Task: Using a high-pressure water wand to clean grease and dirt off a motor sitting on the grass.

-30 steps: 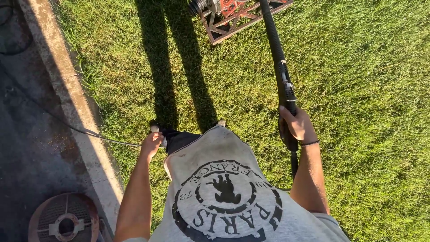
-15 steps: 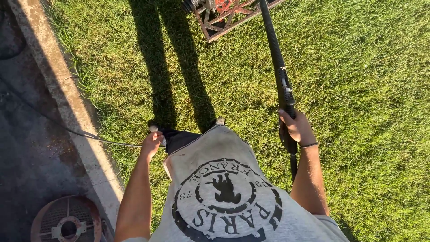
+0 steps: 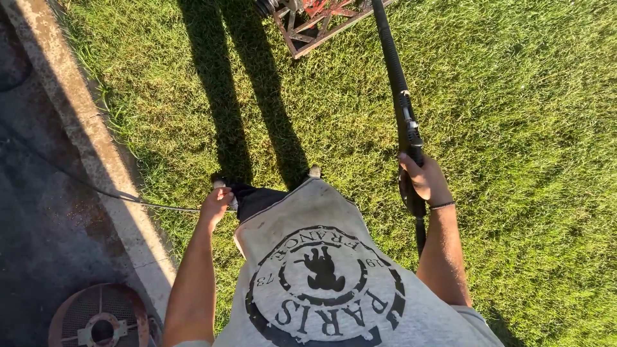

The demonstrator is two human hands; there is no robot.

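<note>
Shown from above, the right hand point(image 3: 425, 180) is wrapped firmly around the handle of a long black spray wand point(image 3: 398, 96), which slants up and away over the grass point(image 3: 527, 128) toward a rusty metal frame point(image 3: 315, 26) lying at the top edge. Meanwhile the left hand point(image 3: 215, 204) is closed on a thin hose point(image 3: 109, 193), which trails leftward across the concrete curb point(image 3: 83, 128) onto the dark pavement point(image 3: 32, 225). Lower left, a round rusty grate point(image 3: 96, 315) sits on that pavement just beside the curb.
</note>
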